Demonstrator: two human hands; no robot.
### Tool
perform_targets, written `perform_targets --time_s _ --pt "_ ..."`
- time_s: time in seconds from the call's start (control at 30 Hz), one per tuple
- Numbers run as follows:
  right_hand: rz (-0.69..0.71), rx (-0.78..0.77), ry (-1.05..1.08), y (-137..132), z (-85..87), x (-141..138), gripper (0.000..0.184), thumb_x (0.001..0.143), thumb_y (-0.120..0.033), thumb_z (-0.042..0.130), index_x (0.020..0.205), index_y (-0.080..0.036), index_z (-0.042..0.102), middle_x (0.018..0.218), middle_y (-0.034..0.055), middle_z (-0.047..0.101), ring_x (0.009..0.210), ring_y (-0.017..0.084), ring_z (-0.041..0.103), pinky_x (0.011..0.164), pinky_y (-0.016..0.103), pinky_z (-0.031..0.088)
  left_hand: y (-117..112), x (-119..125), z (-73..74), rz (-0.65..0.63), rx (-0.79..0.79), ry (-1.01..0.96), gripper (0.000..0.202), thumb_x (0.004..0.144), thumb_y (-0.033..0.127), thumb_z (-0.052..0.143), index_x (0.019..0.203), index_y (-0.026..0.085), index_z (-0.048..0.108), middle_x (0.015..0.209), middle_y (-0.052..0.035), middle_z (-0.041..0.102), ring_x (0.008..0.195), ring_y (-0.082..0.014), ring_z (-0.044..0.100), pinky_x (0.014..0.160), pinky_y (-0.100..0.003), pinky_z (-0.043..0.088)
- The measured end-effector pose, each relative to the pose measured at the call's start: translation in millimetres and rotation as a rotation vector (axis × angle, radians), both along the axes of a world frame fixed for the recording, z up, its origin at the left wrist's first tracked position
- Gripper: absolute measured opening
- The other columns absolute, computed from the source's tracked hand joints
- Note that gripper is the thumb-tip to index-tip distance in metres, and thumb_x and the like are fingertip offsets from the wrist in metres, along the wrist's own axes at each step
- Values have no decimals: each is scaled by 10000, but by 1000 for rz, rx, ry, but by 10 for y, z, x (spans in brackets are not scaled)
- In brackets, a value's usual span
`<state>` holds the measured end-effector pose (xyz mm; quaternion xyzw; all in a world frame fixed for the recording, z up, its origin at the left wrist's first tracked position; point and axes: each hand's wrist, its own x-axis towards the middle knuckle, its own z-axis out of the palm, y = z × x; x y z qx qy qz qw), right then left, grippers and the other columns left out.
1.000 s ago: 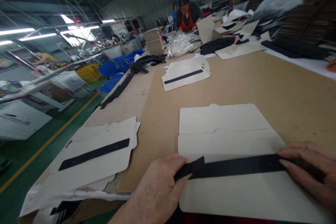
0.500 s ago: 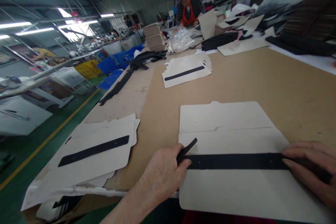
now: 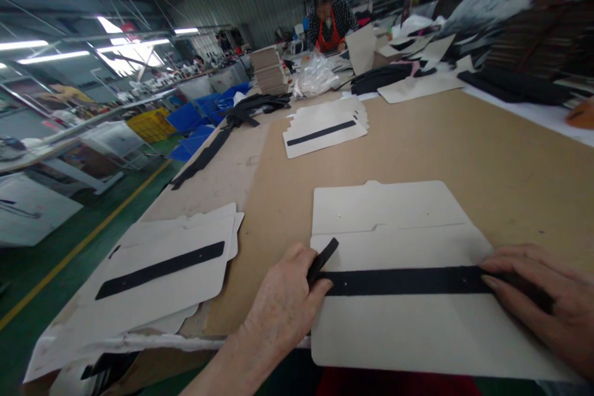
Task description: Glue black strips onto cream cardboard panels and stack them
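A pale cardboard sheet (image 3: 399, 328) with a creased line across it lies in front of me. Across it runs a flat black strip (image 3: 403, 281) with a small hole near each end. My left hand (image 3: 290, 291) is closed at the strip's left end, thumb below; a narrow black end (image 3: 325, 258) pokes up past the index finger. At the other end, my right hand (image 3: 542, 303) pinches the strip between thumb and fingers, with dark material partly hidden under the palm.
Left of me lie stacked pale sheets (image 3: 171, 303), the top one bearing a black strip. Another fanned stack (image 3: 325, 130) sits farther back. Black strips (image 3: 204, 158) line the table's left edge. A co-worker (image 3: 330, 21) leans over the far end, near a clear plastic bag (image 3: 315, 77).
The view has shifted slightly, so most things appear a little to the left. Both hands keep hold of the strip's ends. The black end by my left hand leans a little differently.
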<state>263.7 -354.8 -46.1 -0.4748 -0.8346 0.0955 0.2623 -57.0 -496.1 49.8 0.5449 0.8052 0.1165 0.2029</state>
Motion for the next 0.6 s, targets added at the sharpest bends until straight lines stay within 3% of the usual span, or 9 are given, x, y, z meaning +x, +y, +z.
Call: perform_targets --time_s 0.1,0.2,0.27,0.4,0.5,0.6 --pt "166 71 -108 -62 153 -54 212 906 -361 487 1044 -314 641 1083 35 696 923 222 697 793 342 583 -45 46 -30 -80 27 40 224 835 144 511 1015 236 607 1085 -29 562 896 -171 622 827 -316 494" --pt "248 166 -202 -150 341 -133 258 931 -233 436 1088 -263 639 1073 58 698 945 223 689 782 350 595 -125 85 -116 -282 -74 137 581 756 -37 367 1154 311 608 1122 -5 585 899 -151 645 788 -279 518" --pt "296 197 -284 -202 427 -158 340 890 -118 426 1125 -246 635 1082 64 690 961 224 677 768 353 602 -172 104 -180 -399 -112 273 735 730 -68 327 1312 333 525 1188 -20 592 906 -162 657 770 -282 539" --pt "356 244 -425 -285 473 -138 531 759 -12 469 1211 -254 610 1087 66 670 926 248 659 700 378 616 -221 149 -222 -503 -124 445 809 709 -85 325 1429 269 424 1299 -62 573 978 -178 656 851 -308 564" --pt "353 274 -473 -320 455 -150 540 724 -17 509 1210 -229 614 1075 78 665 915 263 642 666 374 617 -226 190 -194 -513 -158 475 821 698 -91 325 1447 233 405 1391 -77 532 1050 -190 645 887 -318 566" --pt "350 325 -459 -329 427 -197 496 715 -24 512 1157 -208 640 1023 75 674 882 252 634 701 382 611 -224 227 -184 -511 -195 454 725 750 15 449 1452 194 405 1430 -104 508 1173 -266 593 949 -393 552"
